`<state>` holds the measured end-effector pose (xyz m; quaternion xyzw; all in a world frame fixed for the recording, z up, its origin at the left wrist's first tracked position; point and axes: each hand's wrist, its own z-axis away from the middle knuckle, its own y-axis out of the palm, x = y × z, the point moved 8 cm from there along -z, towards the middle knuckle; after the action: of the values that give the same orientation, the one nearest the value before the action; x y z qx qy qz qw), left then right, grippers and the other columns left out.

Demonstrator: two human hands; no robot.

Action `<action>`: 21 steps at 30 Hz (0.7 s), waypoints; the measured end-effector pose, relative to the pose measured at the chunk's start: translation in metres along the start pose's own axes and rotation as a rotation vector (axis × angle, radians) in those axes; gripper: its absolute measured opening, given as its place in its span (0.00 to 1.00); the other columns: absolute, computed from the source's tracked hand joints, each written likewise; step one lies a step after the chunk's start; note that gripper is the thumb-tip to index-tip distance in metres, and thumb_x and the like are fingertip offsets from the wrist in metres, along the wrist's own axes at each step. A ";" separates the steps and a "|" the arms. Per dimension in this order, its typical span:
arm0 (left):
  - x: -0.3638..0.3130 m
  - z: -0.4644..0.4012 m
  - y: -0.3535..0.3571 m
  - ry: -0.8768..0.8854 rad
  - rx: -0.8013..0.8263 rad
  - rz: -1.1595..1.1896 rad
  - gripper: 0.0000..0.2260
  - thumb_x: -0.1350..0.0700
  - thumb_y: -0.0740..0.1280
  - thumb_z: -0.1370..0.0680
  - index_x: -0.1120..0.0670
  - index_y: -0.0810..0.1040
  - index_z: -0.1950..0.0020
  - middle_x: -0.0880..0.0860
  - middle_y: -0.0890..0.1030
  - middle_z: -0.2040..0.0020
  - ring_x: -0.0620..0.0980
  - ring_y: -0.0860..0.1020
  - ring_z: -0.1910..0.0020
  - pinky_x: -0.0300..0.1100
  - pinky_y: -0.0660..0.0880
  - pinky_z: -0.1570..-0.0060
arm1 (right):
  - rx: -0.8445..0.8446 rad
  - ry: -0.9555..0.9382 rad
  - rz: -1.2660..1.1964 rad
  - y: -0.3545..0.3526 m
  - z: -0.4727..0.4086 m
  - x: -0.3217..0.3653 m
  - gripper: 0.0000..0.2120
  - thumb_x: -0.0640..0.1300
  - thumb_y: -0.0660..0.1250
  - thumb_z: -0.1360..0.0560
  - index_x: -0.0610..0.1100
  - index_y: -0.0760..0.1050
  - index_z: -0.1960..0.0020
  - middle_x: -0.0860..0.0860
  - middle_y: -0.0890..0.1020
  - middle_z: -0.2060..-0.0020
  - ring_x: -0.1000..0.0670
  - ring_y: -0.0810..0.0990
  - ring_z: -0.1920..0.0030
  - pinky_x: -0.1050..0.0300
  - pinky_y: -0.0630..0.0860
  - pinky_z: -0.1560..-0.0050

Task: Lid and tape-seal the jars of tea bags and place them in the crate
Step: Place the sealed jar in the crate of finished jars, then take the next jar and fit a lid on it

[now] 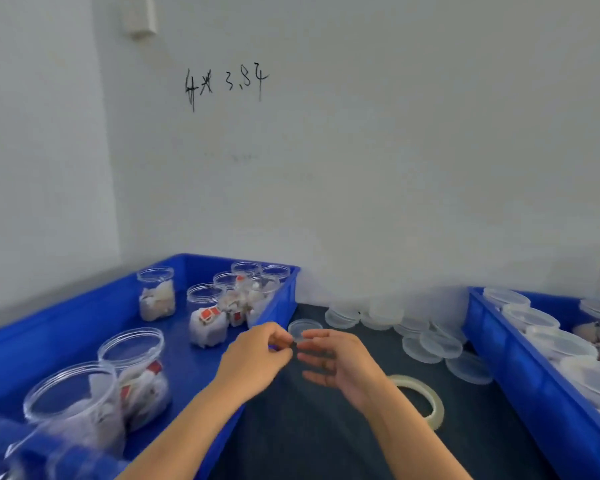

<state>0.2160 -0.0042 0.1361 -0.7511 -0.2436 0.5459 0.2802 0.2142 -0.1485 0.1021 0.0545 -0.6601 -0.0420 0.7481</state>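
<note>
My left hand (257, 356) and my right hand (338, 363) meet over the dark table top, and both pinch the near edge of a clear round lid (305, 328). My right hand's other fingers are spread and blurred. Open clear jars of tea bags (134, 372) stand in the blue crate on the left (66, 329), one of them at its far side (156, 294). A roll of clear tape (434, 407) lies on the table just right of my right forearm, which hides part of it.
Several loose clear lids (430, 344) lie on the dark mat by the wall. A second blue crate (506, 358) on the right holds lidded jars (530, 317). White walls close off the back and the left.
</note>
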 end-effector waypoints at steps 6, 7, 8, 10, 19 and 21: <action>0.041 -0.020 -0.064 -0.181 -0.125 0.116 0.09 0.58 0.69 0.25 0.53 0.77 0.45 0.50 0.82 0.50 0.48 0.79 0.50 0.48 0.76 0.45 | -0.058 -0.088 0.118 0.060 -0.036 0.013 0.09 0.35 0.60 0.22 0.42 0.79 0.50 0.46 0.84 0.53 0.48 0.82 0.53 0.54 0.79 0.52; 0.046 -0.023 -0.078 -0.174 -0.151 0.013 0.09 0.56 0.69 0.25 0.52 0.77 0.45 0.49 0.81 0.48 0.48 0.79 0.48 0.48 0.76 0.44 | -0.066 -0.139 0.177 0.071 -0.040 0.018 0.10 0.34 0.60 0.23 0.43 0.79 0.53 0.47 0.83 0.54 0.49 0.82 0.54 0.58 0.78 0.54; 0.052 -0.026 -0.093 -0.168 -0.189 -0.131 0.10 0.54 0.69 0.24 0.51 0.76 0.44 0.47 0.80 0.45 0.48 0.78 0.46 0.47 0.75 0.45 | -0.061 -0.194 0.246 0.082 -0.043 0.022 0.11 0.33 0.60 0.23 0.44 0.78 0.54 0.48 0.83 0.54 0.49 0.81 0.53 0.60 0.78 0.56; 0.061 -0.028 -0.122 -0.155 -0.264 -0.457 0.15 0.49 0.68 0.24 0.50 0.73 0.40 0.47 0.78 0.42 0.49 0.76 0.43 0.43 0.73 0.48 | -0.029 -0.282 0.402 0.107 -0.049 0.027 0.11 0.32 0.59 0.24 0.44 0.77 0.53 0.47 0.82 0.52 0.48 0.80 0.49 0.59 0.77 0.52; 0.145 -0.029 -0.129 -0.550 0.136 -0.722 0.46 0.34 0.72 0.35 0.52 0.57 0.25 0.55 0.65 0.29 0.57 0.68 0.32 0.54 0.68 0.36 | 0.261 -0.273 0.793 0.191 -0.058 -0.005 0.19 0.39 0.63 0.24 0.45 0.67 0.33 0.47 0.77 0.43 0.47 0.77 0.47 0.51 0.75 0.48; 0.155 -0.024 -0.122 -0.586 0.214 -0.696 0.49 0.35 0.74 0.36 0.52 0.54 0.24 0.56 0.61 0.28 0.58 0.68 0.32 0.53 0.70 0.36 | 0.337 -0.253 0.888 0.204 -0.056 -0.014 0.27 0.39 0.66 0.24 0.45 0.61 0.28 0.45 0.73 0.36 0.44 0.74 0.39 0.49 0.74 0.43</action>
<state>0.2756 0.1847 0.1196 -0.4057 -0.4922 0.6308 0.4418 0.2665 0.0567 0.1094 -0.1176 -0.7027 0.3820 0.5886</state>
